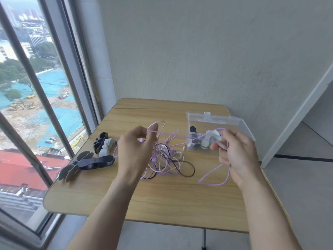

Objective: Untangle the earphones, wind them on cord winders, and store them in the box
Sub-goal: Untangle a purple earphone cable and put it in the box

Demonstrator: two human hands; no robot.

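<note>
A wooden worktop [162,204] with rounded corners stands against a pale wall [198,51], with a large window [36,105] along its left side looking down on buildings and blue-covered ground. At the far right of the worktop sits a clear plastic box [216,127] with its lid raised; a few cord winders, dark and white, lie inside it. Near the left edge lies a loose group of cord winders [97,156] in black, grey and white, some touching one another. In the middle of the worktop is a tangle of earphones [167,159], with purple, white and dark brown cords looped through each other. One purple cord [180,135] runs taut above the heap from hand to hand, in front of the box. The left hand [137,147] is raised over the tangle, its fingers [152,129] curled and pinching that cord near the fingertips. The right hand [236,152] is raised in front of the box, fingers curled round the same cord, whose slack hangs below the hand in a loop resting on the worktop.
</note>
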